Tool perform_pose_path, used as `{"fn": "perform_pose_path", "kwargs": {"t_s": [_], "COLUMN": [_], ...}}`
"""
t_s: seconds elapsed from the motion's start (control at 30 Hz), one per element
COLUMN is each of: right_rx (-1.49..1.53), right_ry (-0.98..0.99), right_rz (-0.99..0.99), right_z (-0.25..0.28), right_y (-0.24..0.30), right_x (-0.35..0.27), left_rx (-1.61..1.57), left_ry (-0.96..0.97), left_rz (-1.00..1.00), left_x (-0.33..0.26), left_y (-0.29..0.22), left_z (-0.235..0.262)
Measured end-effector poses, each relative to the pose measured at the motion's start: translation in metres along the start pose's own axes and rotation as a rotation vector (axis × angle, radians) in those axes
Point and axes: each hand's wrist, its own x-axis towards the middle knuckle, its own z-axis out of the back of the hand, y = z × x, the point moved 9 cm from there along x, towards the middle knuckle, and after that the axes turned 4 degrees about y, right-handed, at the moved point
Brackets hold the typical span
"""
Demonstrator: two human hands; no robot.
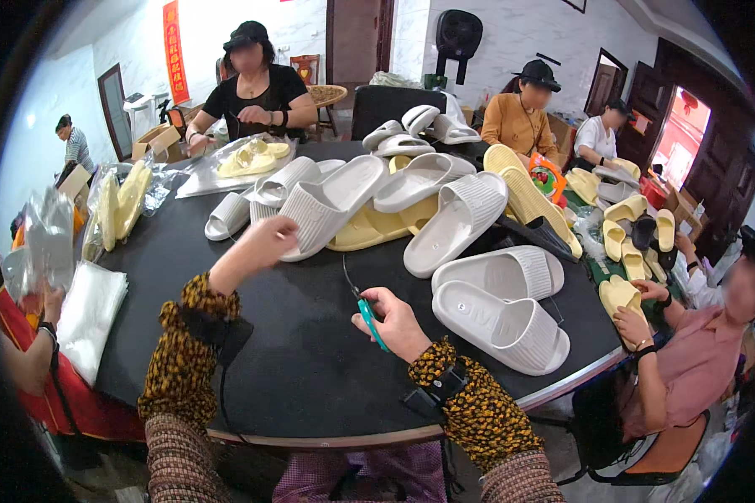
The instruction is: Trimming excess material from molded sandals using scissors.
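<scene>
The left hand (260, 243) reaches forward, fingers closing on the heel of a ribbed white foam slide sandal (331, 204) in the heap. The right hand (394, 323) rests on the round black table (310, 369), gripped around small teal-handled thread snips (369, 318). Two more white sandals (499, 323) lie just right; pale yellow sandals (377, 226) sit beneath the heap.

Yellow slippers (528, 197), stacked clear bags (91, 310), perhaps a fan (459, 33) behind.
</scene>
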Motion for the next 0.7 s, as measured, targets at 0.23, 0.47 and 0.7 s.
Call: {"fn": "perform_pose_path", "kwargs": {"t_s": [0.23, 0.47, 0.7], "right_rx": [0.019, 0.008, 0.173], "right_ry": [0.007, -0.035, -0.146], "right_rz": [0.013, -0.045, 0.029], "right_z": [0.001, 0.012, 0.025], "right_y": [-0.002, 0.004, 0.019], "right_x": [-0.002, -0.002, -0.007], "left_rx": [-0.662, -1.037, -1.334], "left_ry": [-0.173, -0.362, -0.08], "left_rz": [0.298, 0.162, 0.19], "left_x": [0.042, 0.047, 0.011], "left_y": [0.108, 0.083, 0.018], "left_z": [-0.008, -0.006, -0.03]}}
